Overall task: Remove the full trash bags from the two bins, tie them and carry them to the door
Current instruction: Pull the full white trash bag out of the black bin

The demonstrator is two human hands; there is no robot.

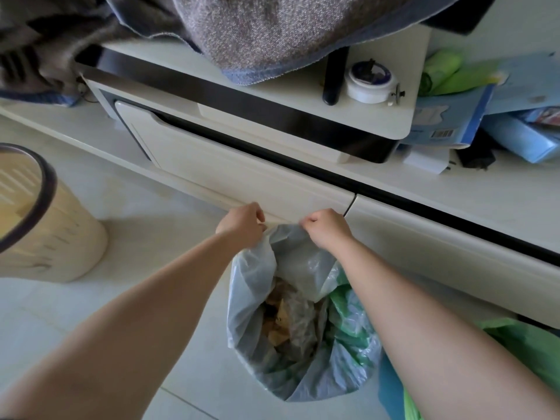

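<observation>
Far left there's a cream bin (51,231) with a dark rim, standing on the pale tile floor (145,231), and you can see its slatted inside wall. It's well apart from the bag.

Next over, the left hand (241,224) is curled into a fist, pinching the left side of the rim of a translucent grey trash bag (254,301). The bag hangs open between the 2 hands, right in front of the white drawer front (242,177) of a low cabinet (can't tell if its bottom is actually resting on the tiles or just hanging). Inside it there's brownish crumpled stuff and some green plastic on the right side.

The right hand (325,230) is also closed tight, gripping the opposite edge of the rim, knuckles up. The 2 hands are near each other but not touching.

Up on the cabinet top, a grey-brown blanket (272,34) with a blue hem spills over the edge. To its right lies a black stick-shaped thing (335,77), and just beside that sits a round white jar (371,83).

Further right there's a roll of green bags (442,71) on top of some blue packages (454,116).

Bottom right corner, behind the right forearm, is another green bag (530,344), with something blue (391,389) below it that's mostly hidden.
</observation>
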